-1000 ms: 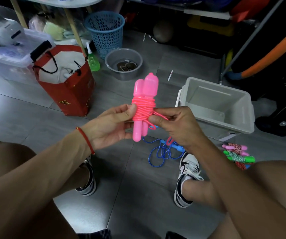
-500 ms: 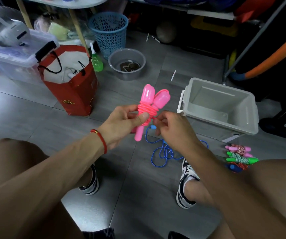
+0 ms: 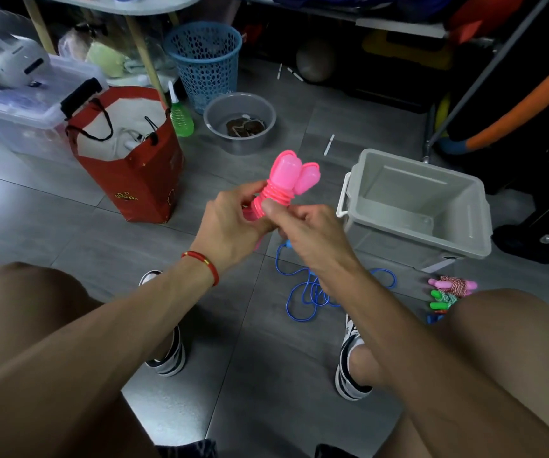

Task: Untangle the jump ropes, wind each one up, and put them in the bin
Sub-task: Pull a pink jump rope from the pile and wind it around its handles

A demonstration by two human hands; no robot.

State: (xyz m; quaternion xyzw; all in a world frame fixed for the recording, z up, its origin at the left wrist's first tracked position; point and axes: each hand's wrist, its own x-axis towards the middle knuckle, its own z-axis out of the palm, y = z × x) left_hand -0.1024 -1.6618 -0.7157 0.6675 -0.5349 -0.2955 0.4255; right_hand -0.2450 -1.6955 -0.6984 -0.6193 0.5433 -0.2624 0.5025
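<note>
Pink rope bundle — now tilted, handles forward

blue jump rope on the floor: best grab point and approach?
Judgement: take the blue jump rope at its bunched loops between the two shoes, coming straight down from above. The cord lies flat and loose on the floor, and several strands cross there, so one pinch gathers most of it. Its handles are mostly hidden behind the right hand.

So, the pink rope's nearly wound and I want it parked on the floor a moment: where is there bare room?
Bare floor lies between the red bag and the left hand, and between the two shoes. It is crowded by the blue rope and the wound ropes beside the grey bin.
</note>
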